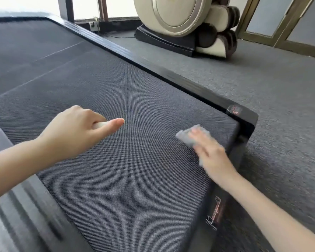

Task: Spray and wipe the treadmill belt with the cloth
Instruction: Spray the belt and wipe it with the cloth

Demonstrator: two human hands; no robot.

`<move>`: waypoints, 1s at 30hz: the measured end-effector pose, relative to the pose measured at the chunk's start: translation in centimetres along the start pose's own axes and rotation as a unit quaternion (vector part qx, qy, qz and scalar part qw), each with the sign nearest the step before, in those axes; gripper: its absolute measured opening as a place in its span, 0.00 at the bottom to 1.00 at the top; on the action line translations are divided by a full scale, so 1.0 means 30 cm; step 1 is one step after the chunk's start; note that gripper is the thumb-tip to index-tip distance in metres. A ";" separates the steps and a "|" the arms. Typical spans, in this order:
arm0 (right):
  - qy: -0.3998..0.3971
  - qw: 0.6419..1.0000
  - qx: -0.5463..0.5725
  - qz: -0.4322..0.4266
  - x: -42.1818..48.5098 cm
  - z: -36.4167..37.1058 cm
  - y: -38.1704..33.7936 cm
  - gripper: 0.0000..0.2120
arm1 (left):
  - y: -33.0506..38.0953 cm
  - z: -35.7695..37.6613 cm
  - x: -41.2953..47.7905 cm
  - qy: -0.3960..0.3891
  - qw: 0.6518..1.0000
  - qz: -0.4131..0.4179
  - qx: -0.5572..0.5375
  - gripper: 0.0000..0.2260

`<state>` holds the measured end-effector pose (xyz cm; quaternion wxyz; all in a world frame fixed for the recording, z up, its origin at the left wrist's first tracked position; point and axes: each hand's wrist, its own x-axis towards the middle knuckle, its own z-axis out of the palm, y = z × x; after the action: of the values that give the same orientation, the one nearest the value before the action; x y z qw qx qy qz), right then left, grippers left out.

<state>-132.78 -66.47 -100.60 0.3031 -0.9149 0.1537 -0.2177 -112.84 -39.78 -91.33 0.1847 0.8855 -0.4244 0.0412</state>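
Head view: right hand (211, 153) pressing flat on soft, limp cloth (185, 136) under palm; left hand (75, 130) gripping small white object (100, 124).

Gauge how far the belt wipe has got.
In hand: the right hand presses the grey cloth on the belt near its corner. The left hand grips something white, mostly hidden. No wet patch shows, so done and remaining areas cannot be told.

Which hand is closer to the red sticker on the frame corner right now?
Right. The right hand presses the cloth close by the sticker; the left hand, holding a white object, is far across the belt.
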 end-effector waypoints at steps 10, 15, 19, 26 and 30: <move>-0.086 0.987 -0.129 -0.035 0.174 0.162 -0.033 0.20 | -0.023 0.022 -0.005 -0.014 1.000 -0.013 0.006 0.41; -0.226 0.951 -0.012 -0.213 -0.140 0.213 -0.237 0.16 | -0.029 0.018 0.002 0.001 1.000 -0.010 0.004 0.45; -0.231 0.952 0.127 -0.158 -0.151 0.161 -0.247 0.18 | 0.003 0.022 -0.005 0.002 1.000 -0.011 0.004 0.43; -0.020 0.998 0.025 0.054 0.243 0.050 -0.019 0.18 | -0.032 -0.001 -0.040 -0.002 1.000 -0.021 -0.011 0.47; -0.041 0.974 -0.126 0.182 0.357 0.094 0.090 0.20 | -0.056 -0.019 -0.065 -0.001 0.999 -0.037 0.000 0.43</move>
<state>-122.61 -71.60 -101.04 0.2264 -0.9105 0.3315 -0.0995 -112.73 -37.19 -91.75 0.1861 0.9005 -0.3917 0.0338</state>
